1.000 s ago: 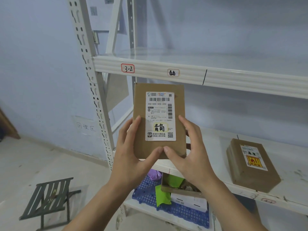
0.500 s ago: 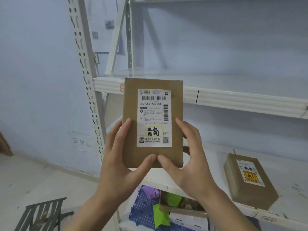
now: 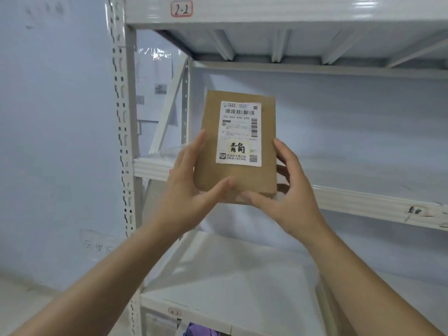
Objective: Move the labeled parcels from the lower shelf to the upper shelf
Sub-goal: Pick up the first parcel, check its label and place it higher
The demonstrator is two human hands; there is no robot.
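Note:
A flat brown cardboard parcel (image 3: 238,175) with a white shipping label (image 3: 238,134) is held upright in front of the upper shelf (image 3: 363,200). My left hand (image 3: 191,183) grips its left edge and bottom, thumb across the front. My right hand (image 3: 288,190) holds its right edge and lower corner. The parcel hangs in the air above the shelf's front lip, with its label facing me. The lower shelf (image 3: 242,287) lies below my forearms.
A perforated white upright post (image 3: 122,141) stands at the left of the rack. Another shelf tagged "2-2" (image 3: 291,10) spans overhead. Small paper tags mark the shelf lips. A blue wall lies behind and to the left.
Both hands have lifted the parcel from below the upper shelf's edge to above it. The view has tilted upward, so the second parcel on the lower shelf is out of sight.

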